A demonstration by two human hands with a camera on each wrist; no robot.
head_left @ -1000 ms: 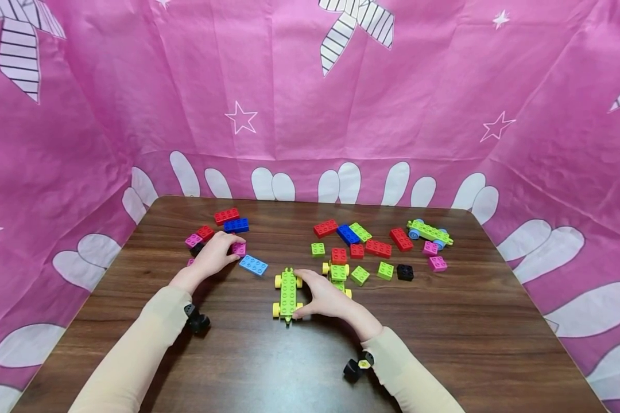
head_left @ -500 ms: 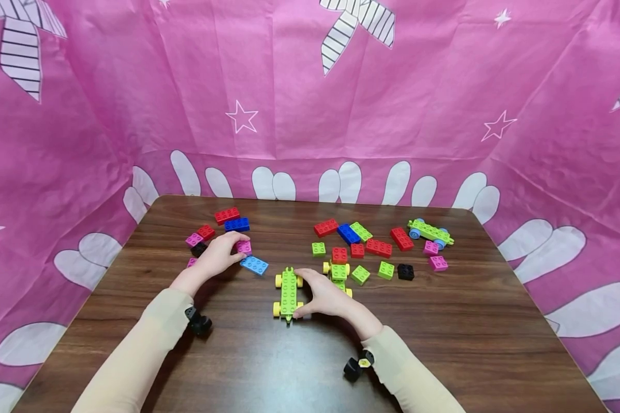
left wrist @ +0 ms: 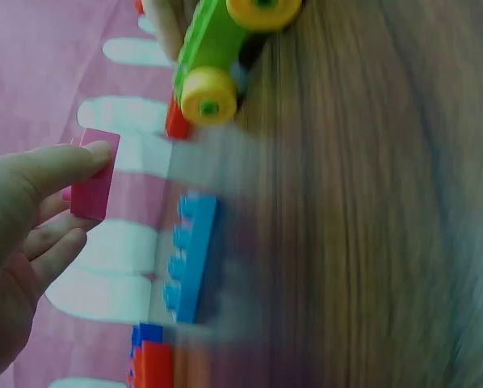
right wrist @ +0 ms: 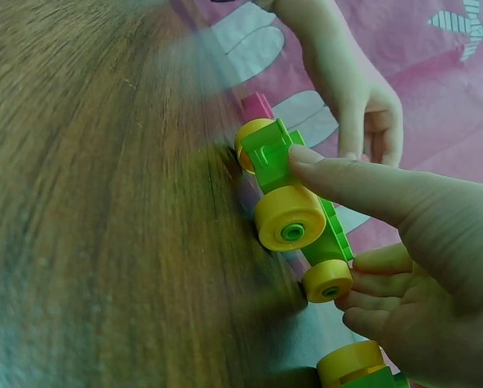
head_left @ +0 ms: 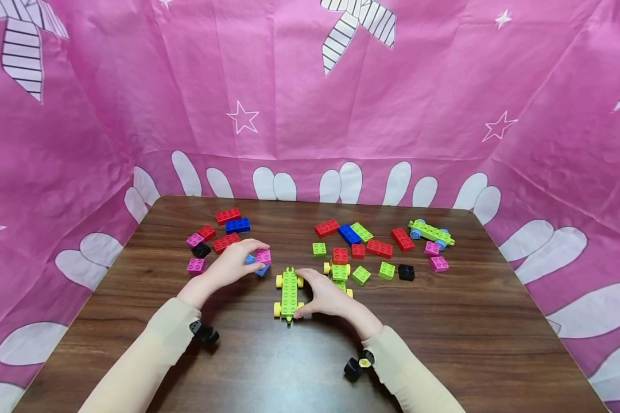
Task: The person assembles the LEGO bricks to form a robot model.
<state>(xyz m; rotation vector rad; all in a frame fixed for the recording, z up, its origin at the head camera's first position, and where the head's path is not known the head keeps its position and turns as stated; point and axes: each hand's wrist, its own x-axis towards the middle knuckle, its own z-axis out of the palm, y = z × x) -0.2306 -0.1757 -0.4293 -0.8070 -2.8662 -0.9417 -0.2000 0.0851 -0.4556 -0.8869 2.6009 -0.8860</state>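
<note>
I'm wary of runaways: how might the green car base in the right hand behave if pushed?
The green car base would likely roll lengthwise, given its yellow wheels. It looks stiff, a straight studded plate. Sitting low, it seems unlikely to tip.

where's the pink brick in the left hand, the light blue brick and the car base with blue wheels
Pink brick [left wrist: 93, 186]: left wrist view, smooth side face.
Light blue brick [left wrist: 197, 260]: left wrist view, long smooth side.
Blue-wheeled green car base [head_left: 430, 231]: head view, studded top.
</note>
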